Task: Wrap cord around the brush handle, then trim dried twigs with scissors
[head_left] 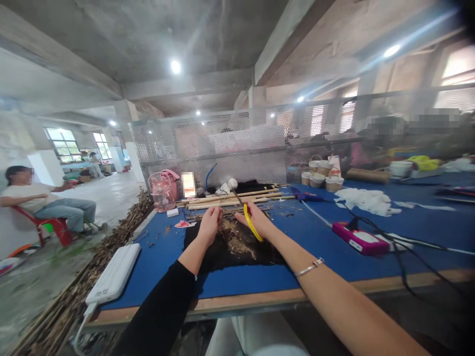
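Observation:
In the head view, my right hand point(257, 220) is wrapped round yellow-handled scissors point(252, 225); their dark blades point up and to the left. My left hand point(211, 223) is closed in a pinch a short way to the left, and what its fingers hold is too small to make out. Below and between the hands, a heap of dry brown plant bits point(239, 242) lies on a black cloth point(211, 257). Thin sticks point(230, 200) lie just beyond my hands.
The blue table point(237, 282) carries a white power bank point(113, 272), a pink bag point(165, 190), a magenta power strip point(359, 240) with black cables, white fluff point(367, 200) and several small pots point(322, 175). Dry stalks point(115, 237) lie along the left. A person point(44, 202) sits far left.

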The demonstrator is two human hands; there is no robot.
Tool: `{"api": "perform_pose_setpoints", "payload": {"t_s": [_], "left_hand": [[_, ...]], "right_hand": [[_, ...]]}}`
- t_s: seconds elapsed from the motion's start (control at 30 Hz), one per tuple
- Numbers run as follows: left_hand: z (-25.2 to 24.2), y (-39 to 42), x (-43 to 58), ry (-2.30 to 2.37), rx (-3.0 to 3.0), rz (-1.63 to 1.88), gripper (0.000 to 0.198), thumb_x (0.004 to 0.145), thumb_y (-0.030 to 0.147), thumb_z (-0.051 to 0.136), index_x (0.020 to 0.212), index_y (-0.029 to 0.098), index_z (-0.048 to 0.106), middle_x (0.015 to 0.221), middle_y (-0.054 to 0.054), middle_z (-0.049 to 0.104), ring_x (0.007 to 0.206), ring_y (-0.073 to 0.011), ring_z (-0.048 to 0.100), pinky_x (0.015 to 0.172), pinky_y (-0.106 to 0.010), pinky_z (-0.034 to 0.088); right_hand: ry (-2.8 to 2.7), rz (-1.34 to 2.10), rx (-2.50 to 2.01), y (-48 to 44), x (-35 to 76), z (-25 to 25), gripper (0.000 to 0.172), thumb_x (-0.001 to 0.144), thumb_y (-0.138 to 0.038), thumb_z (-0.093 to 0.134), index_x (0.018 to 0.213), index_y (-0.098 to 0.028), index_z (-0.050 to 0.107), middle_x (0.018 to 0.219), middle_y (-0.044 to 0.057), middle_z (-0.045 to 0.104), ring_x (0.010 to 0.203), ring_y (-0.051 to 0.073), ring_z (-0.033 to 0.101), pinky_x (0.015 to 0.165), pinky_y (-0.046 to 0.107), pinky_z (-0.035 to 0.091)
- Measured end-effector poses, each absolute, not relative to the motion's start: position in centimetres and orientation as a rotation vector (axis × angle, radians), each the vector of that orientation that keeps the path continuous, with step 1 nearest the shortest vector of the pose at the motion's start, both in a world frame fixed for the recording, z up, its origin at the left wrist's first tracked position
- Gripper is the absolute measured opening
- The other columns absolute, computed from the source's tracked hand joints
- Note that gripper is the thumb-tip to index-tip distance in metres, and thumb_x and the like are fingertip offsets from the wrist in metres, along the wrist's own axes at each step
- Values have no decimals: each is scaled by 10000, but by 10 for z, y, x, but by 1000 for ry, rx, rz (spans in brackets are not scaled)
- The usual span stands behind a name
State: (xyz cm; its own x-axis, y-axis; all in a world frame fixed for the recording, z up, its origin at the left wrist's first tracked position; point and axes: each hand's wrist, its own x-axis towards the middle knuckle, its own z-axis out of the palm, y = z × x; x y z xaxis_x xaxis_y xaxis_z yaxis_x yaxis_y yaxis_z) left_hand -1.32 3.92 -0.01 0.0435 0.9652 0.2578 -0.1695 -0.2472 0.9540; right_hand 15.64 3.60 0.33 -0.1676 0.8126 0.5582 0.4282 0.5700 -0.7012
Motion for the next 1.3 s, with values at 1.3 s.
{"api": "perform_pose_setpoints", "payload": {"t_s": [1.3], "left_hand": [[-6, 20, 2, 737, 1272, 1216, 424, 581, 466, 714, 816, 123, 631, 658, -26, 653, 541, -105, 569, 563, -224, 442]], "right_hand": [[-1977, 151, -1009, 11, 153, -10, 408, 759, -460, 587, 1041, -164, 590, 890, 80, 638, 757, 180, 589, 698, 285, 459]]}}
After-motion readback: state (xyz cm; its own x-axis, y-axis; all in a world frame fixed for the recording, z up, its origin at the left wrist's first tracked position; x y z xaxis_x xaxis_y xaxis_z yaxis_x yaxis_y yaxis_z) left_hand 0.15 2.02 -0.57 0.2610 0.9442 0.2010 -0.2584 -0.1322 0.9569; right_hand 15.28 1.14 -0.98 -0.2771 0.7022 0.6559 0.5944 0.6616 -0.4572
